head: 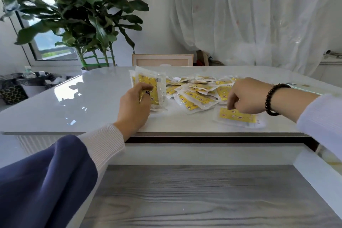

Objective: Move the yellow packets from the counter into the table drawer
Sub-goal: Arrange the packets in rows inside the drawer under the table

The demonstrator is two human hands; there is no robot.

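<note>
- Nearest you, the table drawer (203,196) stands pulled out under the counter edge; the part of its grey wood-grain floor that shows holds no packets, so by my reading the transfer has barely begun.
- Your left hand (136,104) reaches over the counter (74,102) and grips a stack of packets (149,87) stood on edge, thumb across the front and fingers curled behind it.
- Your right hand (246,96), with a beaded bracelet (273,99) at the wrist, has its fingers curled down onto a single packet (238,116) lying flat near the counter's front edge; whether it pinches that packet or only presses on it, I cannot tell.
- Between and just beyond your hands lies the loose heap of yellow packets (196,90), overlapping one another, all on the counter.
- The step in hand looks like gathering: collecting packets into the left-hand stack before carrying them down.
- The next move likely calls for adding the single packet to the stack, squaring it, then lowering it over the counter edge into the drawer without letting the slippery wrappers fan out.
- Farther back stand a leafy plant (77,15) and a white curtain (249,15).
</note>
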